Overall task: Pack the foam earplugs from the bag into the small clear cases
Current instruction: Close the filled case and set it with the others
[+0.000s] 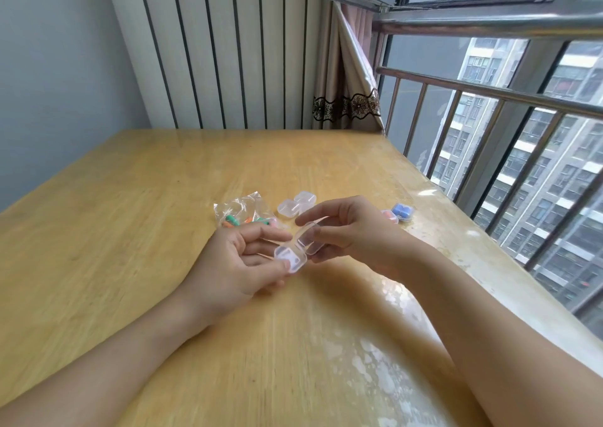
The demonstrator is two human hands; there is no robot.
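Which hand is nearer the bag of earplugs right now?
Left. The left hand sits just in front of the bag of earplugs, its fingertips nearly at it. The right hand is off to the bag's right, both hands holding the open clear case.

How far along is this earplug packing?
Done: two filled cases sit at the table's right edge, one with blue plugs, one with orange.

In hand: the left hand and right hand hold an open empty case, lid raised.

Left: the bag still holds green and orange earplugs, and two more empty cases wait behind. Roughly halfway, judging by cases.
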